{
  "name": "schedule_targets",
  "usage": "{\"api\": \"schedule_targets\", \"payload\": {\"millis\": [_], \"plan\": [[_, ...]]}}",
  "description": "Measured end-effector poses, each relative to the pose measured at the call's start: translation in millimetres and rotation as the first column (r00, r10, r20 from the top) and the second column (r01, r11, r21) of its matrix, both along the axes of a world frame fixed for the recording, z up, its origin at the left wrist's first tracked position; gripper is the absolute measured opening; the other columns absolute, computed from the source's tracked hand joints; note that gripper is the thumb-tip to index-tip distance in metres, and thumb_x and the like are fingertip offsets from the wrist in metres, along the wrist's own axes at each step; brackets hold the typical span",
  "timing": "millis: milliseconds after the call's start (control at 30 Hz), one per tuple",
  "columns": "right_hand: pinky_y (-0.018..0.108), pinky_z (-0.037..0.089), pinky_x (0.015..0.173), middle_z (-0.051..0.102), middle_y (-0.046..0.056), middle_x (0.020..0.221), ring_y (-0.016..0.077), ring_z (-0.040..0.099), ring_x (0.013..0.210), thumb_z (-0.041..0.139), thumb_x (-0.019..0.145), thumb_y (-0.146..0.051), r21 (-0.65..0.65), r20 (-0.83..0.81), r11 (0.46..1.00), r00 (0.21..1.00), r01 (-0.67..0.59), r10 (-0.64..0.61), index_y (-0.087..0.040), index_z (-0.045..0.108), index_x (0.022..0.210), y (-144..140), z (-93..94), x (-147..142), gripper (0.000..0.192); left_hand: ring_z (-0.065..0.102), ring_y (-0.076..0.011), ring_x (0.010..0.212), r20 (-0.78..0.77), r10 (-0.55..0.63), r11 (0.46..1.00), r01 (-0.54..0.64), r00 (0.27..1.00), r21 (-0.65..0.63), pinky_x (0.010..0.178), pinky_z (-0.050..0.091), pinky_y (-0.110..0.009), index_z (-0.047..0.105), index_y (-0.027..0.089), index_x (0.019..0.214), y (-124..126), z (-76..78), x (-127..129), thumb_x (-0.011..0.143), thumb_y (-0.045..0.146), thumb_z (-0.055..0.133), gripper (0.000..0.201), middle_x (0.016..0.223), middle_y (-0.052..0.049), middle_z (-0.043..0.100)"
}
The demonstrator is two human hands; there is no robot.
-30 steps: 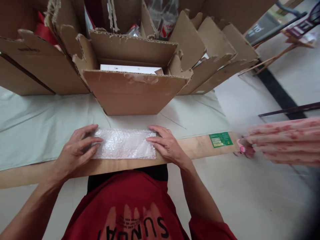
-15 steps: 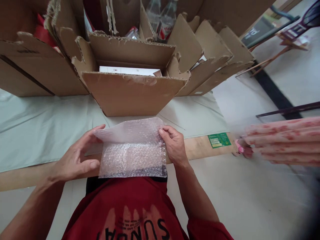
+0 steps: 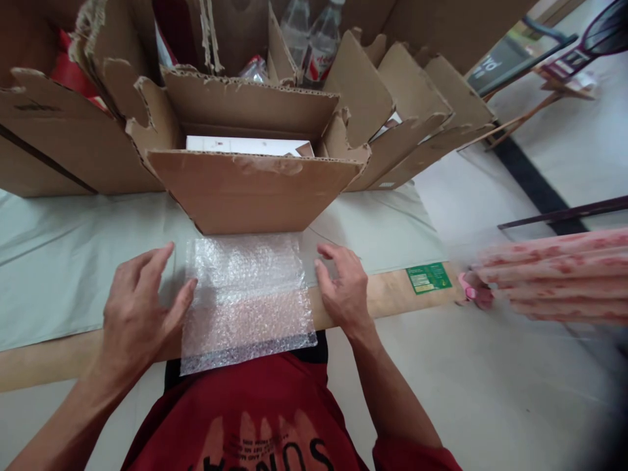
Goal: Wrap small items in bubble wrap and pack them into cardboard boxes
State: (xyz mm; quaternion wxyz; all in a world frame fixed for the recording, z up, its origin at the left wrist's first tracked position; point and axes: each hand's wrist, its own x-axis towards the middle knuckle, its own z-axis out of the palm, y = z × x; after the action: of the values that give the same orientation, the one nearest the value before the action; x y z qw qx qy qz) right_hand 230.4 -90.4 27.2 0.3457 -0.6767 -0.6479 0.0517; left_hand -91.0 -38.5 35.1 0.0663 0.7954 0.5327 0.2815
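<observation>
A clear bubble wrap sheet [image 3: 245,294] lies spread flat on the table, its near end hanging over the wooden table edge [image 3: 49,356] toward my red shirt. My left hand [image 3: 140,304] rests on the pale green cloth [image 3: 73,261] at the sheet's left side, thumb touching its edge, fingers apart. At the sheet's right side my right hand [image 3: 343,288] lies with fingers apart, fingertips close to the sheet. Neither hand grips anything.
An open cardboard box [image 3: 250,190] stands just beyond the sheet, a white flat item [image 3: 245,145] inside. More torn cardboard boxes [image 3: 417,131] and plastic bottles [image 3: 314,42] stand behind. A green sticker [image 3: 428,278] marks the table edge. A person's patterned sleeve [image 3: 554,275] reaches in at the right.
The bubble wrap was a folded strip under both hands, then lifted and unfolded; now it lies spread flat and both hands have let go beside it.
</observation>
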Motion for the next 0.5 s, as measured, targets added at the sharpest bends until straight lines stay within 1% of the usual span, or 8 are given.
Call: {"api": "schedule_targets", "payload": {"millis": [67, 133, 200, 233, 300, 367, 433, 500], "plan": [[0.052, 0.055, 0.106, 0.073, 0.011, 0.134, 0.0310, 0.067, 0.123, 0.055, 0.104, -0.027, -0.007, 0.060, 0.984, 0.982, -0.179, 0.179, -0.025, 0.068, 0.131, 3.3, 4.4, -24.8, 0.030, 0.059, -0.0337, 0.139, -0.039, -0.172, 0.980, 0.175, 0.984, 0.097, 0.117, 0.050, -0.052, 0.052, 0.032, 0.152, -3.2, -0.8, 4.7, 0.101, 0.032, 0.062, 0.052, 0.149, -0.010, 0.061], [0.048, 0.053, 0.111, 0.064, 0.011, 0.151, 0.0296, 0.060, 0.138, 0.060, 0.102, -0.025, -0.061, 0.159, 0.913, 0.899, -0.404, 0.409, -0.024, 0.065, 0.139, 10.3, 4.3, -56.2, 0.037, 0.055, -0.0365, 0.145, -0.111, -0.314, 0.939, 0.326, 0.943, 0.107, 0.117, 0.048, -0.055, 0.049, 0.028, 0.154, -2.6, -8.5, 11.8, 0.102, 0.034, 0.062, 0.054, 0.153, -0.015, 0.060], [0.046, 0.049, 0.116, 0.057, 0.012, 0.160, 0.0297, 0.051, 0.149, 0.063, 0.102, -0.027, -0.148, 0.242, 0.831, 0.795, -0.537, 0.557, -0.019, 0.060, 0.145, 17.7, -0.2, -80.2, 0.044, 0.050, -0.0395, 0.150, -0.206, -0.359, 0.924, 0.378, 0.910, 0.056, 0.118, 0.045, -0.057, 0.041, 0.021, 0.160, 0.4, -21.2, 17.5, 0.106, 0.039, 0.053, 0.058, 0.156, -0.021, 0.056], [0.046, 0.047, 0.120, 0.055, 0.014, 0.162, 0.0303, 0.048, 0.151, 0.064, 0.103, -0.032, -0.188, 0.265, 0.808, 0.763, -0.559, 0.589, -0.017, 0.059, 0.147, 20.1, -3.8, -85.1, 0.047, 0.047, -0.0405, 0.152, -0.251, -0.355, 0.927, 0.374, 0.900, 0.031, 0.120, 0.042, -0.059, 0.037, 0.019, 0.162, 1.9, -27.9, 19.0, 0.108, 0.042, 0.047, 0.060, 0.158, -0.023, 0.054], [0.048, 0.040, 0.126, 0.053, 0.014, 0.164, 0.0313, 0.044, 0.154, 0.063, 0.104, -0.044, -0.238, 0.277, 0.811, 0.763, -0.535, 0.584, -0.016, 0.057, 0.150, 19.8, -12.4, -76.9, 0.054, 0.043, -0.0410, 0.155, -0.310, -0.340, 0.935, 0.355, 0.888, -0.009, 0.123, 0.035, -0.060, 0.034, 0.016, 0.164, 3.6, -38.6, 19.1, 0.109, 0.045, 0.040, 0.062, 0.163, -0.025, 0.048], [0.053, 0.037, 0.127, 0.050, 0.015, 0.166, 0.0334, 0.042, 0.156, 0.060, 0.105, -0.052, -0.272, 0.291, 0.850, 0.804, -0.450, 0.519, -0.017, 0.055, 0.153, 12.2, -20.9, -47.6, 0.060, 0.040, -0.0397, 0.158, -0.324, -0.335, 0.939, 0.344, 0.885, -0.029, 0.127, 0.029, -0.059, 0.033, 0.017, 0.164, 3.3, -44.1, 17.5, 0.109, 0.048, 0.037, 0.063, 0.167, -0.023, 0.045], [0.060, 0.040, 0.123, 0.051, 0.017, 0.165, 0.0368, 0.045, 0.154, 0.058, 0.106, -0.050, -0.284, 0.312, 0.912, 0.871, -0.295, 0.379, -0.018, 0.055, 0.153, -0.1, -25.5, -10.1, 0.057, 0.038, -0.0376, 0.159, -0.317, -0.331, 0.940, 0.339, 0.889, -0.033, 0.128, 0.026, -0.057, 0.033, 0.019, 0.164, 2.1, -45.4, 16.2, 0.109, 0.049, 0.035, 0.063, 0.167, -0.021, 0.045], [0.064, 0.044, 0.117, 0.054, 0.019, 0.162, 0.0399, 0.049, 0.150, 0.055, 0.107, -0.044, -0.271, 0.324, 0.956, 0.925, -0.109, 0.197, -0.019, 0.057, 0.151, -13.2, -24.2, 17.6, 0.051, 0.037, -0.0360, 0.160, -0.302, -0.329, 0.942, 0.332, 0.895, -0.041, 0.130, 0.024, -0.056, 0.033, 0.020, 0.164, 1.3, -44.9, 15.8, 0.109, 0.050, 0.035, 0.063, 0.168, -0.019, 0.045]]}}
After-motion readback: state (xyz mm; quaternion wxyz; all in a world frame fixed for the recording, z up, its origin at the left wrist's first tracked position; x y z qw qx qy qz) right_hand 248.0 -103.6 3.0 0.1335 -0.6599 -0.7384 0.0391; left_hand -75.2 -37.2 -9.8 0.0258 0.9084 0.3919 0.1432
